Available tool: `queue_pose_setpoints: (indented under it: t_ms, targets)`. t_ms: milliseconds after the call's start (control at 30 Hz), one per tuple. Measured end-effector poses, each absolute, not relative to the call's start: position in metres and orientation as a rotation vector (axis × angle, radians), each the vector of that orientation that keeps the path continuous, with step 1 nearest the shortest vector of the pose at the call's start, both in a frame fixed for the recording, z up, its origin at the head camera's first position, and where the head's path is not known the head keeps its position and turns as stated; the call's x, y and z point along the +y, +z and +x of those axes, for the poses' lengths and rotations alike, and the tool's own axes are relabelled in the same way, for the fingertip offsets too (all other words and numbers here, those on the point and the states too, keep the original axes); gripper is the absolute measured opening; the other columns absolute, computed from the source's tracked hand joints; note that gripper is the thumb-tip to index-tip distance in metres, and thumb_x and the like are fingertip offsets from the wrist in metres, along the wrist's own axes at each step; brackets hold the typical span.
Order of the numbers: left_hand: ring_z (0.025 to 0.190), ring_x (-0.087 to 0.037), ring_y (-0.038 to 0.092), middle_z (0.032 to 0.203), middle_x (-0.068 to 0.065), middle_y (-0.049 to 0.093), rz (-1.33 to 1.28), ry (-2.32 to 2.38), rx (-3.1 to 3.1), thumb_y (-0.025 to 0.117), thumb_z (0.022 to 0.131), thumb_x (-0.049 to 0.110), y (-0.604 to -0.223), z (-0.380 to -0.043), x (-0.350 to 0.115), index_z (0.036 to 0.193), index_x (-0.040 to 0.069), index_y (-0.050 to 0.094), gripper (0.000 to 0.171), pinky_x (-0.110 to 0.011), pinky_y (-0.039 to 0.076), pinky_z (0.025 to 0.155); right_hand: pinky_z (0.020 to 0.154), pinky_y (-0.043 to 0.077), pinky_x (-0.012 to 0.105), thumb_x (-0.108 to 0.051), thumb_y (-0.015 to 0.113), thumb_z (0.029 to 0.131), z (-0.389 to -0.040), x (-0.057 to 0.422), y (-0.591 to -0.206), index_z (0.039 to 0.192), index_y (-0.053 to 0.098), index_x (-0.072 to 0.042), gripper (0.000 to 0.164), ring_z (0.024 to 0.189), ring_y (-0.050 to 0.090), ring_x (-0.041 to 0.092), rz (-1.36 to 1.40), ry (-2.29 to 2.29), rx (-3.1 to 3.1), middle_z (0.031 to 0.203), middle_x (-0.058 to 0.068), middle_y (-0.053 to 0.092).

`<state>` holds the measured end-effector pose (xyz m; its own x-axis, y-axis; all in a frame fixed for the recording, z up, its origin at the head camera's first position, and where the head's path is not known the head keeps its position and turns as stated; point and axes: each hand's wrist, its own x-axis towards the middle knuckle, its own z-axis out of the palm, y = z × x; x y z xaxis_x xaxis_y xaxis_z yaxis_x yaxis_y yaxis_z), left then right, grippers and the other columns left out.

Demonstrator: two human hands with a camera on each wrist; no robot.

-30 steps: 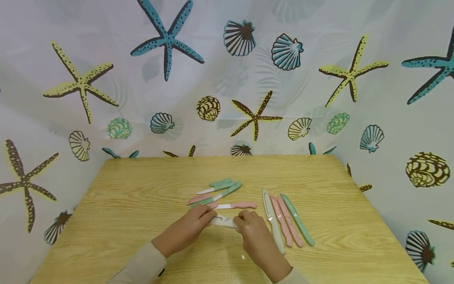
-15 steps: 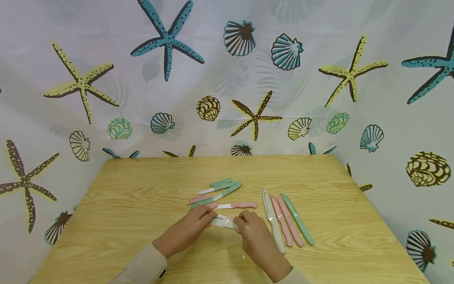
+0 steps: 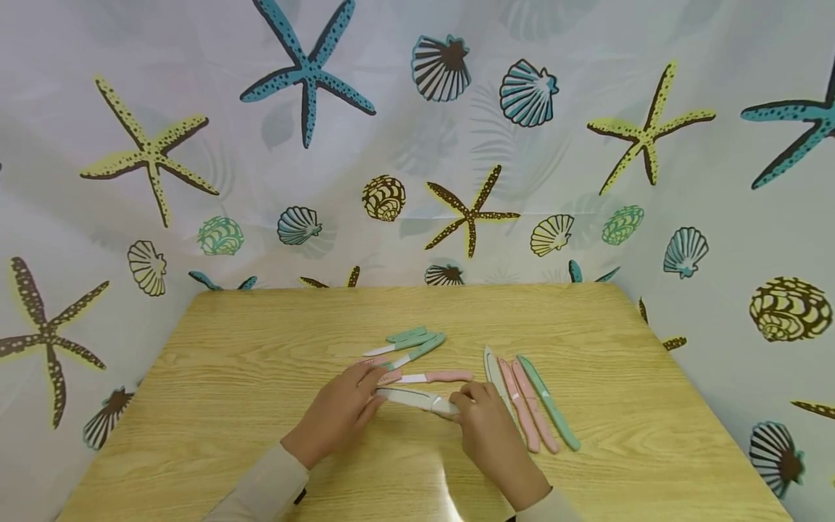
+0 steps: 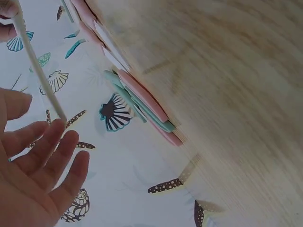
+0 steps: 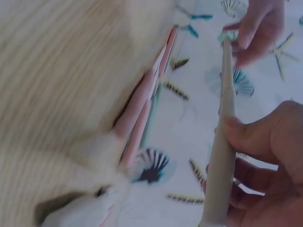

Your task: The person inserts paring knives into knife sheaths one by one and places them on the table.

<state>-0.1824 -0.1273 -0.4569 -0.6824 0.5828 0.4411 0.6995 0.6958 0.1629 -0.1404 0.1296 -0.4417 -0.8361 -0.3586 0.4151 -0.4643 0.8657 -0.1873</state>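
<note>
My right hand (image 3: pixel 494 429) grips the pale handle of a white knife (image 3: pixel 412 399), with the thumb on one side and fingers curled round the other in the right wrist view. A matching pale sheath covers its blade. The knife is held above the table, its covered tip pointing left. My left hand (image 4: pixel 40 170) has its fingers spread and fairly straight, close by that tip; whether they touch it is hard to tell. Just beyond the hands lies a pink knife (image 3: pixel 449 376) with a white blade and a pink cover, partly behind the left hand.
Green-handled knives (image 3: pixel 422 348) and a green sheath (image 3: pixel 407 335) lie farther back on the wooden table (image 3: pixel 261 333). Right of the right hand, a row holds another white knife (image 3: pixel 493 366), two pink knives (image 3: pixel 536 406) and a green knife (image 3: pixel 551 406). A patterned curtain surrounds the table.
The right hand and the white knife have moved right, so more of the sheath shows. The left hand has shifted slightly left and its fingers no longer grip the sheathed end.
</note>
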Motion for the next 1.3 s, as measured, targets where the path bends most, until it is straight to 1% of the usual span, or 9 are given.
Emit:
queue_pose_setpoints:
  t_ms: [133,233,367,467,600,733,933,1067,1300]
  targets:
    - [0.084,-0.016,0.064,0.099,-0.004,0.066,-0.777,-0.457,-2.576,0.069,0.090,0.017,-0.459,-0.186,-0.134,0.110,0.009,0.069,0.022,-0.029,0.055,0.067,0.072,0.053,0.039,0.003,0.079,0.073,-0.147,0.159,-0.444,0.093,0.072,0.002,0.021,0.084,0.058,0.030,0.348,0.498,-2.736,0.093,0.015,0.065]
    - [0.074,-0.012,0.062,0.090,0.000,0.067,-0.704,-0.466,-2.596,0.072,0.086,0.014,-0.462,-0.187,-0.139,0.097,0.011,0.072,0.011,-0.025,0.052,0.058,0.069,0.053,0.044,0.000,0.077,0.076,-0.150,0.188,-0.445,0.095,0.071,0.008,0.021,0.081,0.059,0.036,0.134,0.559,-2.763,0.091,0.022,0.066]
    - [0.069,-0.009,0.058,0.086,0.002,0.067,-0.672,-0.499,-2.643,0.073,0.085,0.013,-0.464,-0.187,-0.142,0.093,0.011,0.072,0.009,-0.021,0.048,0.054,0.061,0.056,0.046,-0.001,0.071,0.082,-0.150,0.228,-0.447,0.099,0.068,0.014,0.023,0.076,0.063,0.042,-0.111,0.638,-2.830,0.091,0.032,0.065]
    - [0.064,-0.007,0.053,0.086,0.002,0.067,-0.659,-0.532,-2.688,0.073,0.086,0.013,-0.465,-0.186,-0.143,0.093,0.011,0.072,0.008,-0.019,0.043,0.051,0.059,0.056,0.045,0.001,0.065,0.085,-0.149,0.251,-0.450,0.101,0.065,0.017,0.022,0.077,0.064,0.044,-0.252,0.713,-2.890,0.095,0.035,0.064]
    - [0.062,-0.005,0.050,0.087,0.003,0.067,-0.638,-0.560,-2.741,0.072,0.087,0.014,-0.464,-0.186,-0.140,0.094,0.012,0.072,0.008,-0.018,0.041,0.051,0.064,0.054,0.049,0.000,0.062,0.086,-0.149,0.270,-0.456,0.100,0.064,0.018,0.023,0.080,0.064,0.045,-0.346,0.740,-2.947,0.094,0.035,0.064]
    - [0.062,-0.005,0.051,0.086,0.004,0.066,-0.629,-0.572,-2.776,0.071,0.088,0.016,-0.463,-0.187,-0.138,0.095,0.012,0.072,0.008,-0.019,0.042,0.051,0.064,0.053,0.051,-0.001,0.060,0.086,-0.151,0.279,-0.459,0.099,0.063,0.019,0.024,0.078,0.063,0.042,-0.396,0.741,-2.992,0.093,0.034,0.064]
    - [0.068,-0.007,0.058,0.084,0.006,0.065,-0.649,-0.611,-2.786,0.071,0.088,0.017,-0.465,-0.187,-0.138,0.093,0.013,0.072,0.006,-0.020,0.046,0.055,0.066,0.051,0.051,-0.005,0.059,0.085,-0.154,0.280,-0.461,0.096,0.063,0.017,0.024,0.078,0.063,0.038,-0.434,0.763,-3.059,0.091,0.031,0.064]
    - [0.075,-0.009,0.063,0.089,0.005,0.067,-0.672,-0.653,-2.805,0.069,0.089,0.018,-0.466,-0.186,-0.139,0.094,0.012,0.072,0.008,-0.022,0.051,0.061,0.069,0.050,0.052,-0.007,0.060,0.085,-0.155,0.279,-0.462,0.094,0.062,0.015,0.024,0.079,0.062,0.036,-0.425,0.751,-3.092,0.089,0.028,0.064]
    - [0.075,-0.008,0.062,0.089,0.004,0.067,-0.678,-0.668,-2.854,0.069,0.090,0.020,-0.465,-0.185,-0.140,0.095,0.011,0.073,0.012,-0.021,0.051,0.062,0.070,0.050,0.052,-0.008,0.062,0.083,-0.155,0.278,-0.463,0.092,0.061,0.015,0.025,0.077,0.062,0.036,-0.392,0.708,-3.085,0.086,0.027,0.065]
